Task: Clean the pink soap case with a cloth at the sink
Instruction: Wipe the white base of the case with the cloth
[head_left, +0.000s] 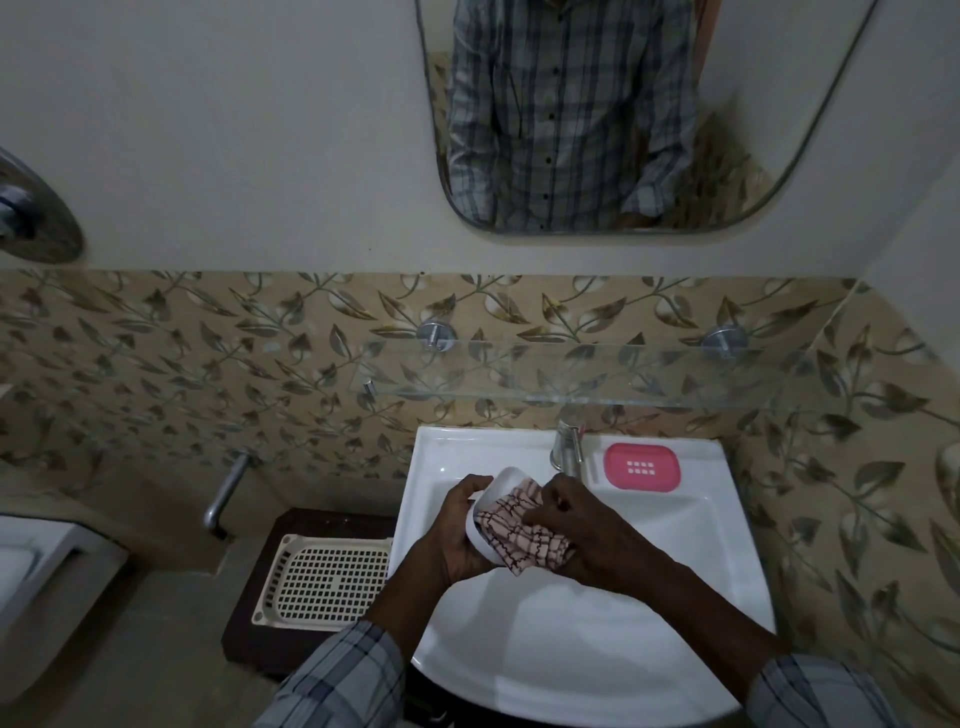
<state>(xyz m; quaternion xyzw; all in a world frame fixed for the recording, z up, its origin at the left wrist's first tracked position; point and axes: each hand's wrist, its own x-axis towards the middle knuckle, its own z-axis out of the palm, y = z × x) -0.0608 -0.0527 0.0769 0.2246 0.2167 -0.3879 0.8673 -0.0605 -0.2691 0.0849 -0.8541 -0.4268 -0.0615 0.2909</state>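
Over sink, left hand gripping white soap-case shell; right hand pinching checked cloth inside; best bracing shell, reaching corners.

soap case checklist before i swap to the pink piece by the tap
1. White case part gripped by the left hand: ok.
2. Cloth pinched in the right hand and pushed into the white part: ok.
3. Inside of the white part wiped clean: cannot tell, the cloth covers it.
4. Both hands over the sink basin, so a slip lands inside: ok.
5. Pink piece lying flat on the sink ledge right of the tap, nothing on it: ok.
6. Tap off: no stream visible, but the picture is dim: cannot tell.
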